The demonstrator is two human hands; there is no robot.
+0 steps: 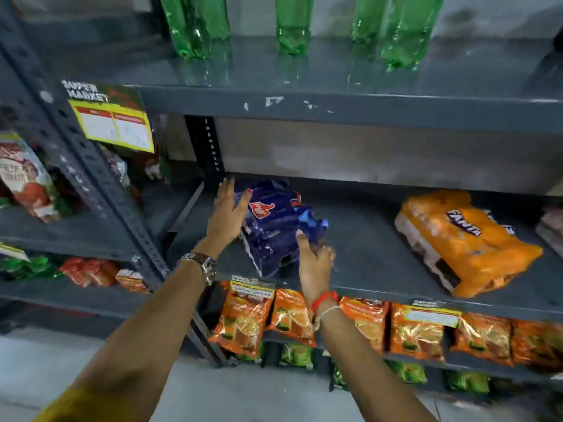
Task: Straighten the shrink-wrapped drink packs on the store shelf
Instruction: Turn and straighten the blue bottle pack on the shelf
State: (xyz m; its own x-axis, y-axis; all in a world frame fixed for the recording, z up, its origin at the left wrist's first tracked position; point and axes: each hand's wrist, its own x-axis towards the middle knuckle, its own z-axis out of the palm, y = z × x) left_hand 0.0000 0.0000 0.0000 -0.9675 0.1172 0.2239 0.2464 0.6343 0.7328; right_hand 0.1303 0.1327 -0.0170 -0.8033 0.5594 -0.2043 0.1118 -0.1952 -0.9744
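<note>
A blue shrink-wrapped drink pack (278, 222) lies skewed on the grey middle shelf (365, 260), near its left upright. My left hand (227, 213) presses flat against the pack's left side, fingers spread, thumb on its top. My right hand (315, 258) touches the pack's near right corner with fingers apart. An orange shrink-wrapped drink pack (466, 242) lies at an angle farther right on the same shelf, untouched.
Green plastic bottles (294, 24) stand on the shelf above. Orange snack packets (243, 322) hang along the shelf below. A yellow price tag (114, 124) sticks out at the left upright. Red packets (26, 178) fill the neighbouring rack on the left.
</note>
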